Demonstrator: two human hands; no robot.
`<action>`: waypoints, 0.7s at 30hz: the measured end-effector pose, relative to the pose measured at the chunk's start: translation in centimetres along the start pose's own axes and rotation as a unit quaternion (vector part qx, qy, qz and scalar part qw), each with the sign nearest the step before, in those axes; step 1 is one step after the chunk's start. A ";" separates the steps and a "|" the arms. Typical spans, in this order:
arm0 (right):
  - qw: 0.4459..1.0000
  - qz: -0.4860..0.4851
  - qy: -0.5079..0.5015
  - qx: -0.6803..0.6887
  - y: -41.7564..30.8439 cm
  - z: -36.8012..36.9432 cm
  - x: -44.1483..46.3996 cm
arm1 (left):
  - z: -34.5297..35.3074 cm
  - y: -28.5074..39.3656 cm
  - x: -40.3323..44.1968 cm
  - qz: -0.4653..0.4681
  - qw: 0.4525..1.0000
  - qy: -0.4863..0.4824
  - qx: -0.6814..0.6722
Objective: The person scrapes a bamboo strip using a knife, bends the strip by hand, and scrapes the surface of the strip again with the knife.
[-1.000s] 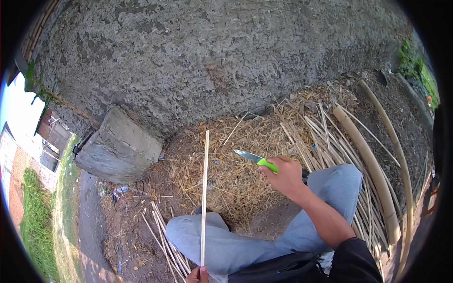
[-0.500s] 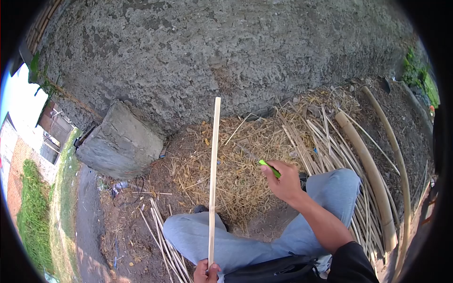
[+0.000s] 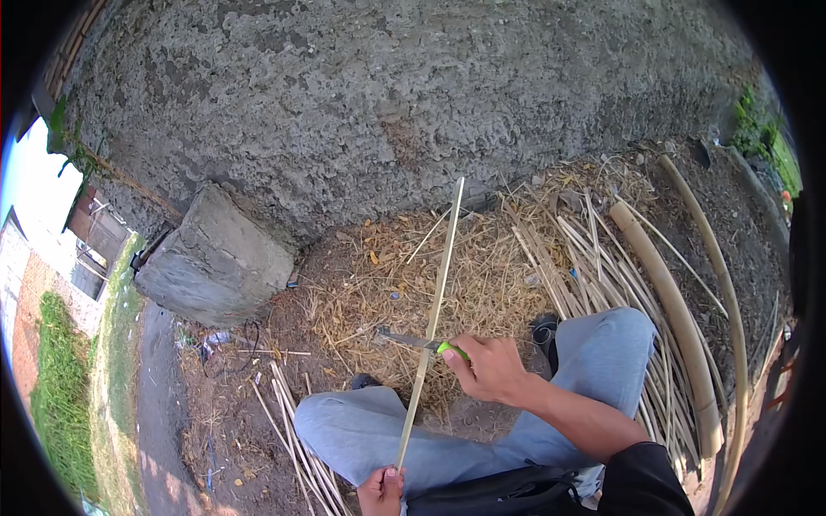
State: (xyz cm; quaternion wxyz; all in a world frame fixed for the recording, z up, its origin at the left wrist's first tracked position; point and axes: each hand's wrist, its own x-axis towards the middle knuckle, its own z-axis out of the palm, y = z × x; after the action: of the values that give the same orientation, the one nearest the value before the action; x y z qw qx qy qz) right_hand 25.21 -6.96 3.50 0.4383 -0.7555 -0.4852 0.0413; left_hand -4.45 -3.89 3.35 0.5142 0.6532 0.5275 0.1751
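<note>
My left hand (image 3: pixel 380 490) is closed around the lower end of a long, thin bamboo strip (image 3: pixel 446 258), which slants up and to the right over my lap. In my right hand (image 3: pixel 492 370) is a knife (image 3: pixel 404 339) with a bright green handle, gripped in closed fingers. Its blade points left and crosses the strip near the middle; whether the edge bites into it I cannot tell. Both hands are above my legs in light blue trousers (image 3: pixel 602 353).
Thin shavings (image 3: pixel 379 301) cover the ground ahead. Split strips (image 3: pixel 602 284) and a thick bamboo piece (image 3: pixel 667 292) lie to the right, more strips (image 3: pixel 297 439) at lower left. A concrete block (image 3: pixel 219 254) stands by the rough wall (image 3: pixel 430 95).
The strip has tilted from nearly upright to leaning right. My right hand has moved left and slightly down, bringing the knife blade across the strip.
</note>
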 end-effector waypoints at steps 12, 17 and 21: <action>0.989 -0.120 0.088 0.015 1.9 2.8 -0.4 | -1.1 0.1 -0.9 -0.011 0.999 -0.022 -0.037; 0.986 -0.121 0.110 -0.015 2.7 2.9 0.3 | -1.5 -0.6 -1.5 0.007 0.998 -0.027 -0.062; 0.986 -0.070 0.151 -0.020 3.4 2.0 1.7 | -2.3 -1.7 -2.3 -0.005 0.997 -0.041 -0.060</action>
State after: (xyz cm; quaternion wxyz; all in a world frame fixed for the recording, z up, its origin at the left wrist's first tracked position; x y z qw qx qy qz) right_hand 27.47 -4.88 0.52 0.4928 -0.7258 -0.4661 -0.1141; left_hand -7.98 -4.90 3.57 0.5747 0.6248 0.4980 0.1770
